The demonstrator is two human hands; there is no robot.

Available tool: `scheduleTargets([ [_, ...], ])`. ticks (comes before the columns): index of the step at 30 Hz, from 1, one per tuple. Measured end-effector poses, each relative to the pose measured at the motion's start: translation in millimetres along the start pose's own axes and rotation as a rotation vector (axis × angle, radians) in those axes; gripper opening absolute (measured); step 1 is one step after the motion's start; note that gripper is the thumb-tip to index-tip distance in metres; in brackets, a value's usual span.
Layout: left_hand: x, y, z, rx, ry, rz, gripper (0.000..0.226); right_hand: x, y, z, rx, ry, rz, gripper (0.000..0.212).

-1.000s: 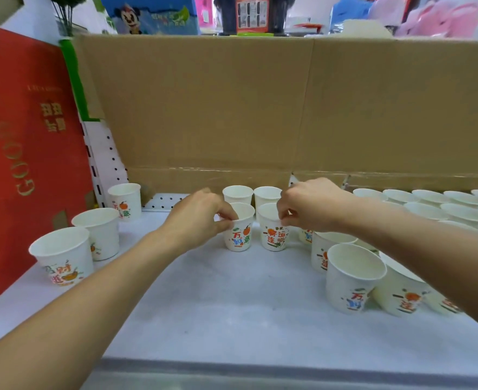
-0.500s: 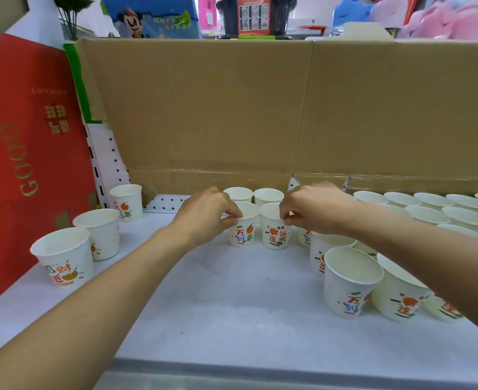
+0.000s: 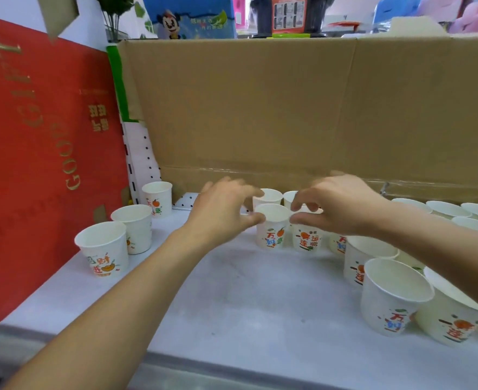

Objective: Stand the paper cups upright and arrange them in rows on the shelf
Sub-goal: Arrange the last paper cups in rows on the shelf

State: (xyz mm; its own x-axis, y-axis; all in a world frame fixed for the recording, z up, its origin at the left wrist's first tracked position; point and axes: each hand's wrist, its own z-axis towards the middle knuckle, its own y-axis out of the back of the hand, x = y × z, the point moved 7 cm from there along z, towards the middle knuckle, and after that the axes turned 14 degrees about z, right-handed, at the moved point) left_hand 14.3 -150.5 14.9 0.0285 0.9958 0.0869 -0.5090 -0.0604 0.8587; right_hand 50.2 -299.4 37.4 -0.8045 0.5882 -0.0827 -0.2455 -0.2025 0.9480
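Left hand point(image 3: 220, 213) hovers over mid shelf point(image 3: 246, 294), fingers spread and loose, thumb tip right at the left rim of the left front cup point(image 3: 271, 235); blurred, cannot tell if it actually touches; nothing gripped; right hand point(image 3: 341, 206) next to it, thumb and forefinger parted with a gap between, held over the rim of the right front cup point(image 3: 306, 240); contact unclear too, no pinch visible; both front cups upright, touching side by side, print facing camera; back pair of cups point(image 3: 270, 196) upright just behind them, partly hidden by the hands, near the cardboard wall point(image 3: 288, 108); left column of three cups point(image 3: 135, 232) upright, running front to back along the red box point(image 3: 35, 136), well apart from the middle group; white pegboard point(image 3: 142, 159) shows between red box and cardboard; right side: near cup point(image 3: 392, 296) upright at the front, more cups packed beside and behind it; right rows of cups point(image 3: 447, 209) upright at far right by the cardboard, cut off by the frame edge
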Motion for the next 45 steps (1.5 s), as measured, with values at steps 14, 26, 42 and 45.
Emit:
scheduleTargets([
  [14,170,26,-158,0.075,0.654,-0.18,0.096,186,-73,141,0.08,0.201,0.436,0.048],
  [26,157,13,-144,0.118,0.55,-0.317,0.067,136,-28,76,0.051,0.133,0.361,0.013],
  [42,-13,-7,-78,0.205,0.15,-0.374,0.091,30,5,-87,0.175,-0.224,0.284,0.045],
  [45,-7,-4,-79,0.255,0.135,-0.56,0.093,37,2,-83,0.149,-0.248,0.344,0.071],
])
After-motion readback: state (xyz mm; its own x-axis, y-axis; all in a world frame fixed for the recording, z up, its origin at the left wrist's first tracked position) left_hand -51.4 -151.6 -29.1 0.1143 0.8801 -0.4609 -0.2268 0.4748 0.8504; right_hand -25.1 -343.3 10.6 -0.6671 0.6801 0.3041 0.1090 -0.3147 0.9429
